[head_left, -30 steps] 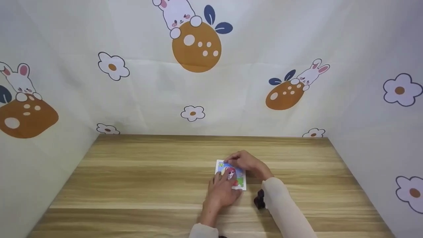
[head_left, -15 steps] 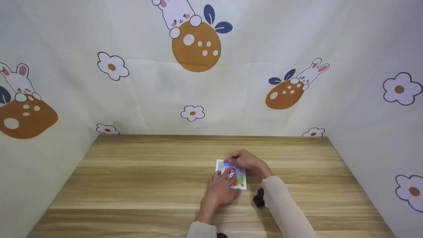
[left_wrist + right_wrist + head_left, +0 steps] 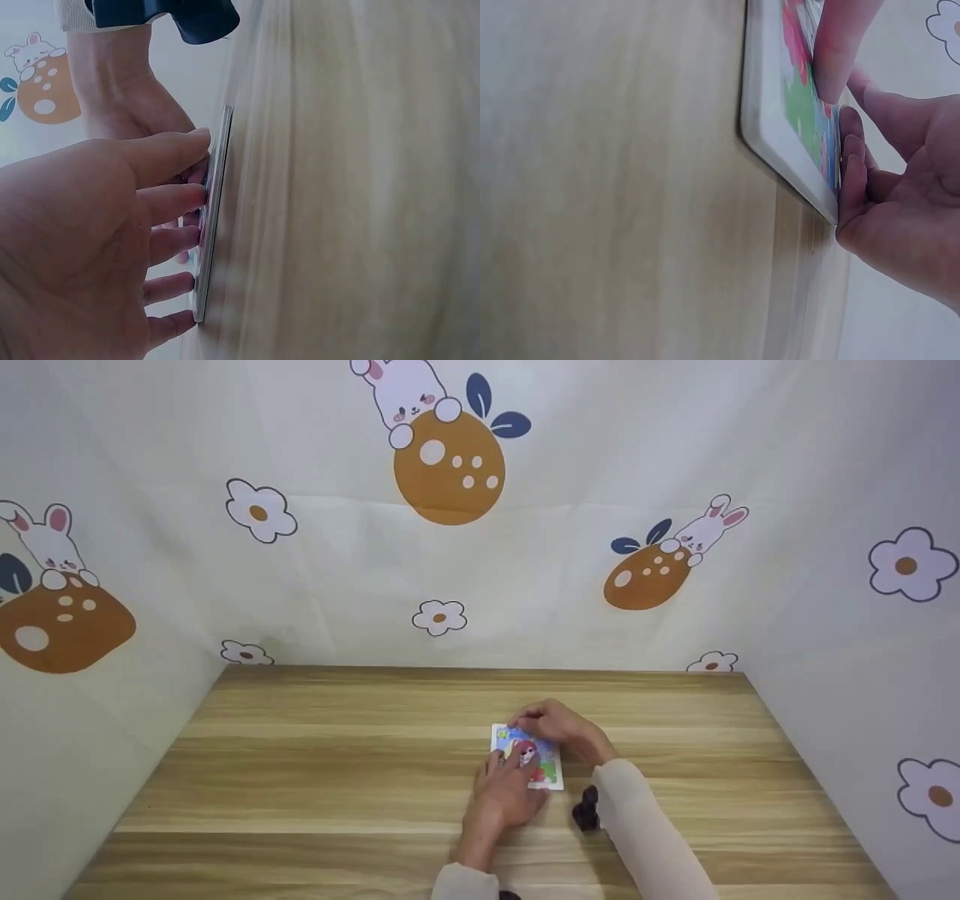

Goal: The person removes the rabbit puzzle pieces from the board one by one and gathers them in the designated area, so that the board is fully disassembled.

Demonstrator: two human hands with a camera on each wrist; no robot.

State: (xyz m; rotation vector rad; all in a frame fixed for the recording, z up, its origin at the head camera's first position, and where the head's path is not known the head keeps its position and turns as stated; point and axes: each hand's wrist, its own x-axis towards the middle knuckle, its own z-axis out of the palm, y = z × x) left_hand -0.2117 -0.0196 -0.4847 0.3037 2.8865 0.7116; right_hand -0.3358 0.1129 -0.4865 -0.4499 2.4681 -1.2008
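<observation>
Head view, left to right: a pale cloth backdrop (image 3: 337,570) printed with rabbits and oranges stands behind a brown wood-grain tabletop (image 3: 315,765). Left hand (image 3: 504,799), just right of lower centre, is spread wide, its extended fingertips resting on a flat rectangular white-bordered board with a bright cartoon picture (image 3: 550,769). This board lies on the tabletop, in the lower frame right of centre. Right hand (image 3: 555,721), at the board's upper edge, is narrow, its fingers curled; whether it pinches anything cannot be told. A small black device (image 3: 586,808) sits beside the beige right sleeve (image 3: 652,825). Left wrist view: the board appears edge-on, left of centre. Right wrist view: the right fingertips meet its far end, right of centre. Compared with one second earlier, both hands keep nearly the same placement; the board's slight rightward offset may be camera movement. By judgement, the work remains at the board, without visible advance.
</observation>
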